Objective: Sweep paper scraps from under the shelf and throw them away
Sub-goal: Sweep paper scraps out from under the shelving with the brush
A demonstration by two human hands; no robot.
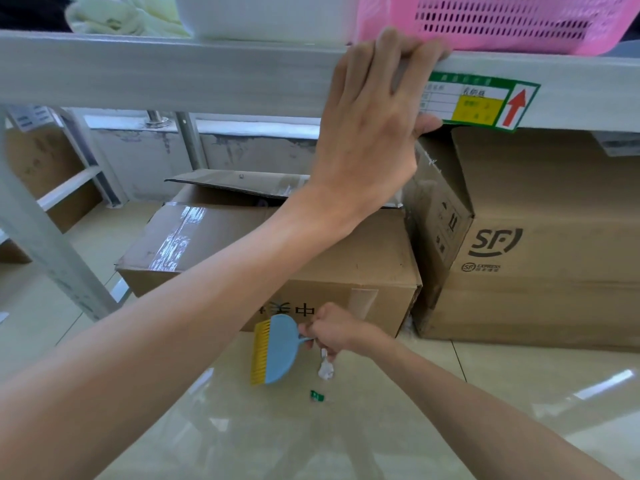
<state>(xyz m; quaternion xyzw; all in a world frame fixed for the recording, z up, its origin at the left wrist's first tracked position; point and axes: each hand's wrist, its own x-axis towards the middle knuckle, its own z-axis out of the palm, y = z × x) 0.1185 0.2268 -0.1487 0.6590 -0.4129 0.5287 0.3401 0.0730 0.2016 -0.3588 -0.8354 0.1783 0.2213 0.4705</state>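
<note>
My left hand (374, 112) grips the front edge of the grey shelf (173, 71), fingers curled over its top. Low down, my right hand (332, 332) holds a small blue hand brush (277, 348) by its handle, yellow bristles pointing left, just above the glossy floor in front of a cardboard box. A crumpled white paper scrap (325, 370) lies on the floor right beneath my right hand. A small green scrap (317, 396) lies a little nearer to me.
Two cardboard boxes stand under the shelf: a taped one (242, 258) in the middle and a taller SF Express box (540, 244) to the right. A pink basket (502, 22) and a white bin (263, 15) sit on the shelf. A shelf upright (45, 251) slants at left.
</note>
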